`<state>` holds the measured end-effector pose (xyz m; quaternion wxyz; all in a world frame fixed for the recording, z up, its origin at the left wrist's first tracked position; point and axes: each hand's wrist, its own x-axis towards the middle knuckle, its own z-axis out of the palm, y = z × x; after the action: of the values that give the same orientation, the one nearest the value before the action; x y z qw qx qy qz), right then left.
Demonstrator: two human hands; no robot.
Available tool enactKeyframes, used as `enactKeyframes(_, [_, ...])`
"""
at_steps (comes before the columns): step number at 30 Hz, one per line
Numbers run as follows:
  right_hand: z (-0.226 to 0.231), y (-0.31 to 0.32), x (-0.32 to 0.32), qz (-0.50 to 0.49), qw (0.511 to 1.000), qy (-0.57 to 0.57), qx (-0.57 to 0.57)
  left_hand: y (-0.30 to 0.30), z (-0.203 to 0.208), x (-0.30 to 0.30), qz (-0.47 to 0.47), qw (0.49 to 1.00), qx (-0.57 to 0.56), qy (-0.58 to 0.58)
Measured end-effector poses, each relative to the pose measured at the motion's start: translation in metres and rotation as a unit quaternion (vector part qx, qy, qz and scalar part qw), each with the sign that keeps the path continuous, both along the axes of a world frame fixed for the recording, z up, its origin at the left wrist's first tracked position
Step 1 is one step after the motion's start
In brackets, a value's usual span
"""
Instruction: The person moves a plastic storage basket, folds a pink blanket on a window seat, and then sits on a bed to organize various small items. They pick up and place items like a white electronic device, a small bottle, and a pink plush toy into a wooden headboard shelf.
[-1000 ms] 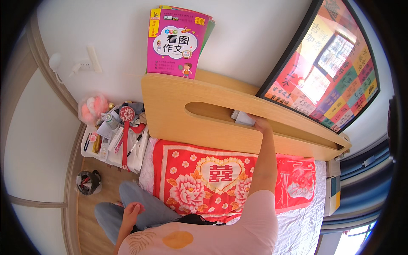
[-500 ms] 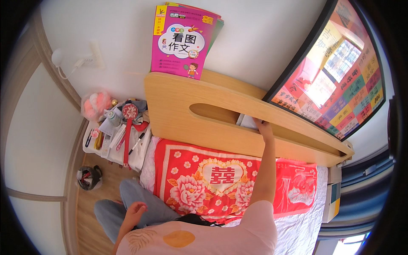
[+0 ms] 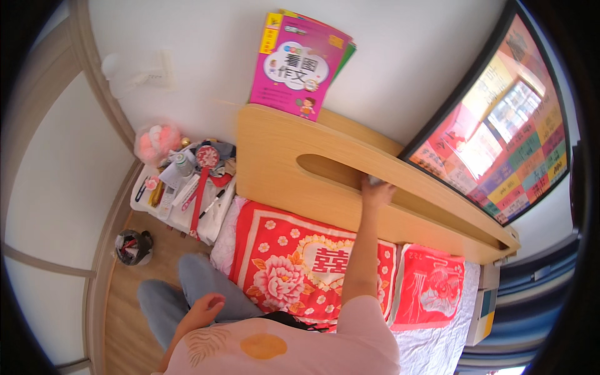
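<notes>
Bed [image 3: 431, 337] fills the lower middle, pale sheet showing at lower right. Wooden headboard [image 3: 275, 156] runs across the frame from upper left to right, with a long oval slot cut through it. Big framed poster [image 3: 506, 131] of coloured tiles leans on the wall to the right. Red floral pillow [image 3: 294, 262] lies against the headboard base; smaller red pillow [image 3: 431, 287] just beside it on the right. Pink workbook [image 3: 299, 65] stands upright on the headboard's top edge against the wall, with more books behind it. White bedside table [image 3: 215, 219] left of the bed, cluttered with pens, a red-handled round mirror and small bottles. Small dark bin [image 3: 132, 247] on the wood floor, near the table.

Right arm is fully extended up and away from the body, over the floral pillow. Right hand [image 3: 377, 192] is at the right end of the headboard slot, fingers curled over something small and pale [image 3: 374, 181] at the slot edge. Mostly hidden by the hand, can't tell what it is.

Left hand [image 3: 205, 310] rests on the left thigh, on blue jeans, loosely closed, holding nothing.
</notes>
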<state>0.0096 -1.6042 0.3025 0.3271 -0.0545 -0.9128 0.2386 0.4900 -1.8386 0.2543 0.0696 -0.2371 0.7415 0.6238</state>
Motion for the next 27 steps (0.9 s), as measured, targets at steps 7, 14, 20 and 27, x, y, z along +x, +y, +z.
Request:
enactKeyframes(7, [0.006, 0.029, 0.016, 0.066, 0.988, 0.135, 0.037, -0.008, -0.001, 0.016, 0.010, 0.999, -0.029, 0.024])
enactKeyframes(14, [0.000, -0.007, 0.109, 0.224, 0.973, 0.044, 0.043, -0.056, -0.019, 0.041, 0.119, 0.992, -0.038, 0.000])
enactKeyframes(20, [-0.032, -0.114, 0.169, 0.453, 0.883, -0.117, -0.037, -0.111, -0.054, 0.031, 0.215, 0.969, -0.029, 0.119])
enactKeyframes(27, [0.042, -0.118, 0.154, 0.351, 0.931, -0.030, -0.100, -0.137, -0.073, 0.054, 0.148, 0.947, -0.277, 0.062])
